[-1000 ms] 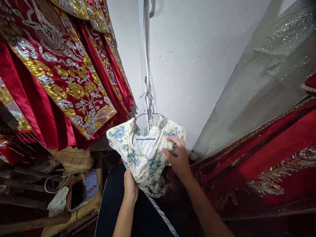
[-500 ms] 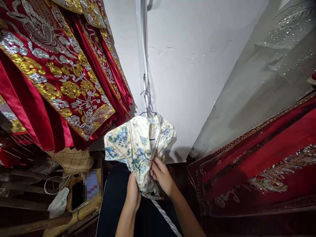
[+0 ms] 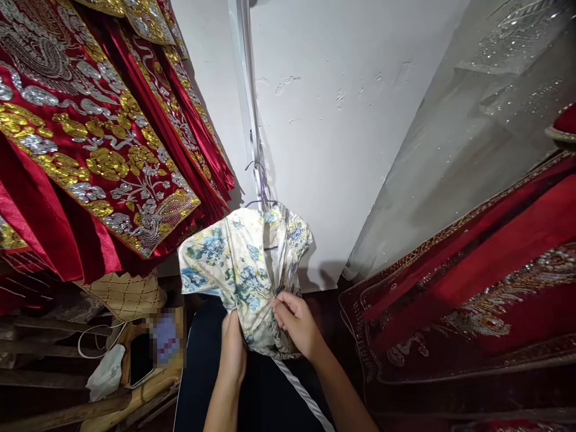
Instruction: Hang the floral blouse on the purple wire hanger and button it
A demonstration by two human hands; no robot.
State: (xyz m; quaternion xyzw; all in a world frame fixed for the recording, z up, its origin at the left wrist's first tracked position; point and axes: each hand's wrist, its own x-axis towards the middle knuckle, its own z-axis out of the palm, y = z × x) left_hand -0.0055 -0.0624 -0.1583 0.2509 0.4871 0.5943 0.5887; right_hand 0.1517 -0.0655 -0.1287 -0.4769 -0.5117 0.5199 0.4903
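A short-sleeved floral garment (image 3: 245, 258), cream with blue and yellow flowers, hangs in front of me on a thin purple hanger (image 3: 262, 192). My left hand (image 3: 234, 345) grips its left side near the waist, with the fingers hidden behind the cloth. At the front opening, my right hand (image 3: 294, 321) pinches the garment's edge between thumb and fingertips. The neckline gapes a little above that pinch. Below the hem, a pale striped strip (image 3: 303, 393) runs down over my dark trousers (image 3: 265, 396).
Red embroidered garments (image 3: 108, 162) hang at the left, and red beaded cloth (image 3: 450, 318) with sheer white fabric (image 3: 418, 156) at the right. A wooden chair (image 3: 148, 396) at lower left bears a phone (image 3: 141, 360) and a white crumpled bag (image 3: 105, 372). A metal pole (image 3: 247, 90) stands against the wall.
My view has shifted slightly, so the scene sits further left. My right hand has moved up to the front edge and pinches it; the neckline looks wider.
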